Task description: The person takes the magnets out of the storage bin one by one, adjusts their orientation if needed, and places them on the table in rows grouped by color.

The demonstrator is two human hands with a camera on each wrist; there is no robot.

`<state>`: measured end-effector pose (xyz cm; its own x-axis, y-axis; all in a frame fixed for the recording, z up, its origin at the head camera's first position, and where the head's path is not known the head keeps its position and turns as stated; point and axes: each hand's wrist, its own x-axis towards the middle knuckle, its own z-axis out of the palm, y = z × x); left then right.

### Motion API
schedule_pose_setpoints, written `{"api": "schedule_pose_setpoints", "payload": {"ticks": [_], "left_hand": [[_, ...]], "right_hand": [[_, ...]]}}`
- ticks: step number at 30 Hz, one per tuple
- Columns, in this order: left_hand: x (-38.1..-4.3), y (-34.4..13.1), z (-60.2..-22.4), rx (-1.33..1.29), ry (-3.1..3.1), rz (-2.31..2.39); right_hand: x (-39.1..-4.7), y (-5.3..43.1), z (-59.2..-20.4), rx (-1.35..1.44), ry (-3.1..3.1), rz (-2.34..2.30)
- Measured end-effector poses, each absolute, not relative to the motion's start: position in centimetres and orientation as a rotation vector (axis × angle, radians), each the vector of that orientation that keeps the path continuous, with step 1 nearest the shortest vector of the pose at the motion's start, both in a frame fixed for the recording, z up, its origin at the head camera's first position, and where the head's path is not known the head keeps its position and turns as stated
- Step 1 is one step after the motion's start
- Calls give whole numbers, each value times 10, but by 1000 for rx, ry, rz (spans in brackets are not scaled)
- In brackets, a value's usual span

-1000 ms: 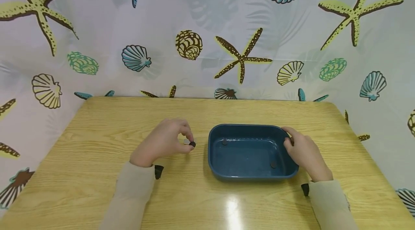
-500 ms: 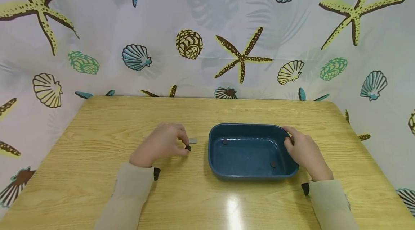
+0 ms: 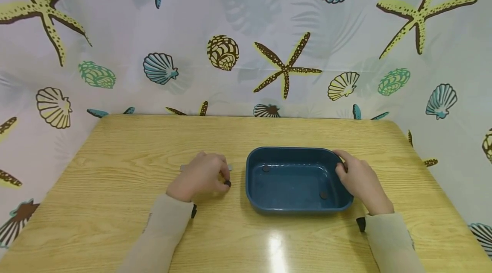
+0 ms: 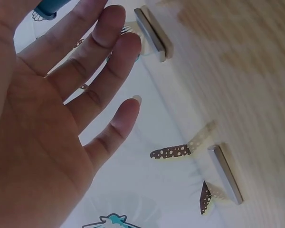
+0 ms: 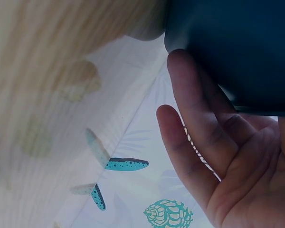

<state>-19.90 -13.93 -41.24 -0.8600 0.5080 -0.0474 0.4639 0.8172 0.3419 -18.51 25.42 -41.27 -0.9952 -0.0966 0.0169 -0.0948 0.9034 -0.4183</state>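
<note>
The left hand (image 3: 200, 175) lay knuckles-up on the table (image 3: 115, 170), its fingertips pinching a small dark disc (image 3: 228, 183) against the wood, just beside the left wall of the blue tray (image 3: 297, 209). In the left wrist view that hand's fingers (image 4: 92, 57) looked fairly straight and spread, and the disc itself did not show there. Two slim grey bars lay on the table under and just beyond this hand: the end of one bar (image 3: 229, 167) stuck out past the knuckles toward the tray, and the second bar (image 3: 183, 167) showed on the hand's other side; both appeared again in the left wrist view (image 4: 153, 34) (image 4: 226, 174).

The right hand (image 3: 359, 181) gripped the right end of the tray, thumb over the rim and fingers (image 5: 194, 104) curled along the outer wall. The tray stood right of the table's middle, well short of the far edge. Inside it lay two more dark discs, one near the far-left corner (image 3: 265, 168) and one near the near-right corner (image 3: 323, 195). A curtain (image 3: 246, 38) printed with starfish and shells hung behind the table's far edge.
</note>
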Motion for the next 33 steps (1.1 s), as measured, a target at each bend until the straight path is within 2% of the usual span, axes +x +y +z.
{"api": "schedule_pose_setpoints", "payload": {"ticks": [33], "left_hand": [[-200, -143, -416, 735, 2825, 537]], "right_hand": [[-186, 255, -412, -136, 3044, -669]]}}
